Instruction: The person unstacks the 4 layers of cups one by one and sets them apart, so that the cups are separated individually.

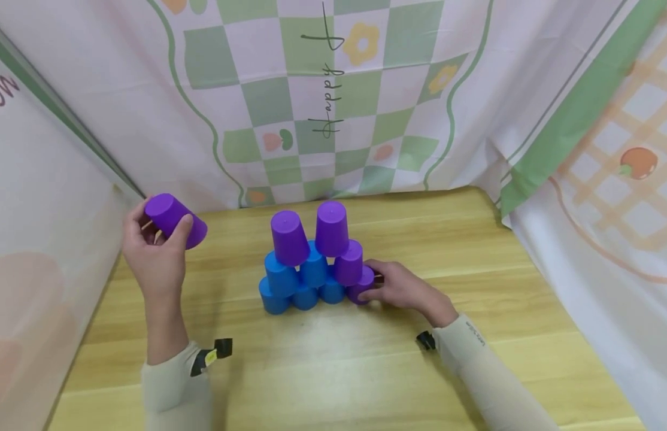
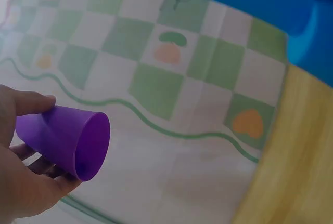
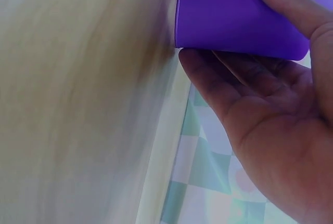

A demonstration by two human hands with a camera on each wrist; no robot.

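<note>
At the left, my left hand [image 1: 158, 263] holds a purple cup [image 1: 174, 218] up in the air, tilted, thumb on one side and fingers on the other. Its open mouth [image 2: 93, 146] points away from the palm in the left wrist view. A stack of upside-down cups stands on the table: blue cups [image 1: 281, 274] and purple ones in two lower rows, with two purple cups [image 1: 332, 227] on top, set apart. My right hand [image 1: 400, 286] spans the purple cup at the bottom right corner [image 3: 234, 18], thumb on one side, fingers along the other.
The wooden table [image 1: 323, 371] ends at a printed checkered cloth [image 1: 333, 96] hanging behind the stack. More cloth hangs at the left [image 1: 37, 239] and right [image 1: 608, 239] sides. Blue cups loom close at the top of the left wrist view.
</note>
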